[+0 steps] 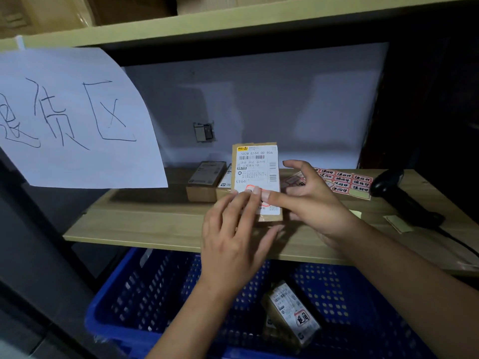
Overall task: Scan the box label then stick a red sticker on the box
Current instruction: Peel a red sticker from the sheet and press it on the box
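Note:
A small cardboard box (256,164) with a white shipping label stands upright above the wooden shelf (145,221). My left hand (233,237) grips its lower part, fingers across the front and thumb under the bottom edge. A red sticker (250,189) lies on the lower half of the label, mostly covered by fingers. My right hand (311,200) comes in from the right, its thumb pressing on the sticker. The sheet of red stickers (344,182) lies on the shelf behind that hand. A black handheld scanner (399,195) rests at the shelf's right end.
Two more small boxes (206,181) sit on the shelf left of the held one. Below the shelf, a blue perforated crate (155,294) holds a box with a red sticker (293,314). A handwritten paper sign (72,120) hangs at the left. Yellow paper scraps (398,223) lie near the scanner.

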Action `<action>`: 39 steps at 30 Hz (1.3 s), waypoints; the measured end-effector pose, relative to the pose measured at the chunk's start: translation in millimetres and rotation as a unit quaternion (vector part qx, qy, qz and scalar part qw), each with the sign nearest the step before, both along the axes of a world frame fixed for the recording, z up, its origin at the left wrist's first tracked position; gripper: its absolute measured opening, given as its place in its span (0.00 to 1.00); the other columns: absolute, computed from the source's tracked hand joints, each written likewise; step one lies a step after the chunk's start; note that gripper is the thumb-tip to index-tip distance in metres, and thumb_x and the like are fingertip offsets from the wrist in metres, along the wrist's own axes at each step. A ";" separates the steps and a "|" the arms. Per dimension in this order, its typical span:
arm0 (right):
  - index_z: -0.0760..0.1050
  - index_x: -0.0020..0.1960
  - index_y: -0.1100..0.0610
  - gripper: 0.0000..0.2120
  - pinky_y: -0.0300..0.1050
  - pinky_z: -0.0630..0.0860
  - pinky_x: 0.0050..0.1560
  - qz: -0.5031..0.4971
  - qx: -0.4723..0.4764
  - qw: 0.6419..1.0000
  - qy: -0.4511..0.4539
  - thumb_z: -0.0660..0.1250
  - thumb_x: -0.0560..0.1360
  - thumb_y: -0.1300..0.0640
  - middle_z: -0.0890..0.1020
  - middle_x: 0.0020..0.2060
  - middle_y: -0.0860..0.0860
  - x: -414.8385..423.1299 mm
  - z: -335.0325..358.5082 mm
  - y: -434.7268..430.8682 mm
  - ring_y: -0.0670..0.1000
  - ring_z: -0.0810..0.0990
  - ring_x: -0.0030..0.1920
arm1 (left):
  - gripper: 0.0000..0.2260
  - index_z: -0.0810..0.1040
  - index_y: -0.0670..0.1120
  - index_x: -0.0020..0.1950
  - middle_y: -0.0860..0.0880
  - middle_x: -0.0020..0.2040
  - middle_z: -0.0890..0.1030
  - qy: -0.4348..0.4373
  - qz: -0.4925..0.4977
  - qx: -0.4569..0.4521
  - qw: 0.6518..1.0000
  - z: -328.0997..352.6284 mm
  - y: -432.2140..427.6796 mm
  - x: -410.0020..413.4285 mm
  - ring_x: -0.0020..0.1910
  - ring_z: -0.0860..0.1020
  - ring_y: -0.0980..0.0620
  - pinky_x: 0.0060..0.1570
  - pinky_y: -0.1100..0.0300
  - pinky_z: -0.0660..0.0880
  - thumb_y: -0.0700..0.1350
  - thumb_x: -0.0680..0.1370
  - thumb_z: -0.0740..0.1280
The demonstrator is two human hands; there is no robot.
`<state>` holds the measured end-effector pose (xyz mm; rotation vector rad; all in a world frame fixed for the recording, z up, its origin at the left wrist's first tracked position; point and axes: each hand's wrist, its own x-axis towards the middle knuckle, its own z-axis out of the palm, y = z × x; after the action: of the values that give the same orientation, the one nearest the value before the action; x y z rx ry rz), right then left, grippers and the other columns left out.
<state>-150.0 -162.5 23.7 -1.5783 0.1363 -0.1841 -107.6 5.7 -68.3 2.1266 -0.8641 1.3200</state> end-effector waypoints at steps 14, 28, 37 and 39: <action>0.68 0.76 0.46 0.38 0.68 0.80 0.65 -0.002 0.021 1.000 -0.009 0.79 0.73 0.68 0.92 0.51 0.56 -10.8 1.9 0.5 0.61 0.90 0.57 | 0.31 0.73 0.50 0.80 0.54 0.81 0.73 -0.024 0.050 0.054 0.997 16.9 16.4 -3.0 0.85 0.65 0.46 0.81 0.44 0.65 0.68 0.84 0.66; 0.64 0.80 0.40 0.50 0.64 0.81 0.66 0.041 -0.036 0.997 0.062 0.83 0.63 0.45 0.91 0.57 0.49 -62.2 2.3 -7.7 0.54 0.91 0.56 | 0.25 0.76 0.44 0.74 0.44 0.69 0.84 -0.102 -0.098 0.084 0.986 8.5 42.2 -27.2 0.69 0.79 0.44 0.67 0.49 0.78 0.47 0.79 0.77; 0.63 0.78 0.31 0.52 0.48 0.81 0.62 0.025 -0.096 0.994 0.039 0.86 0.60 0.40 0.87 0.60 0.47 -113.7 -26.0 0.8 0.44 0.89 0.57 | 0.25 0.74 0.51 0.78 0.44 0.68 0.77 -0.073 -0.161 0.115 0.978 -23.6 62.6 -83.0 0.64 0.79 0.40 0.64 0.47 0.82 0.44 0.81 0.73; 0.63 0.75 0.27 0.50 0.53 0.80 0.66 0.018 -0.102 0.993 0.052 0.85 0.59 0.36 0.85 0.62 0.47 -118.4 -33.8 0.8 0.44 0.88 0.59 | 0.22 0.75 0.51 0.77 0.44 0.68 0.76 -0.048 -0.170 0.125 0.976 -26.9 64.8 -88.1 0.65 0.78 0.40 0.63 0.47 0.82 0.46 0.83 0.72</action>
<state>-268.4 -161.7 -10.1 -1.7930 0.1737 -0.0893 -195.7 70.5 -95.2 1.9863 -1.4289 1.1908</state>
